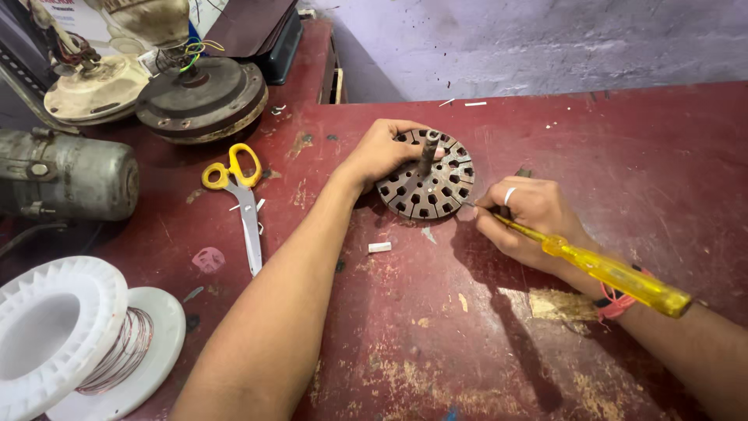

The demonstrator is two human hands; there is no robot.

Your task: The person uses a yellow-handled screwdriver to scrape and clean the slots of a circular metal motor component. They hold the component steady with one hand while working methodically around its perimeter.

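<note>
Head view, looking down on a worn red bench (436, 343) with chipped paint. Nearest the camera, off to the left of the left forearm, lies a white plastic spool (74, 343) wound with thin copper wire.

The right hand (530, 222) rests on the bench with its fingers (499, 204) clamped around a yellow-handled screwdriver (615, 274). The clear yellow handle runs back over the wrist, and the thin shaft passes out beyond the fingertips, its tip at the near right edge of a round slotted metal core (427, 185). A ring sits on one finger, and a red band wraps the wrist.

Between the two forearms, just short of the core, a small white tube piece (379, 247) lies on the bench.

The left hand (382, 152) grips the core from its left side, the fingers (413, 129) curled over the far rim and the thumb side pressed to the near left edge. The core lies flat on the bench, with a short shaft standing up from its middle, just right of the left fingertips.

Left of the left hand, well apart, lie scissors with yellow handles (241, 199), blades pointing toward the camera. Farther left sits a grey motor housing (66, 175). Beyond the scissors stands a dark round fan motor (202, 97) with coloured wires, and beside it a cream-coloured one (93, 90).
</note>
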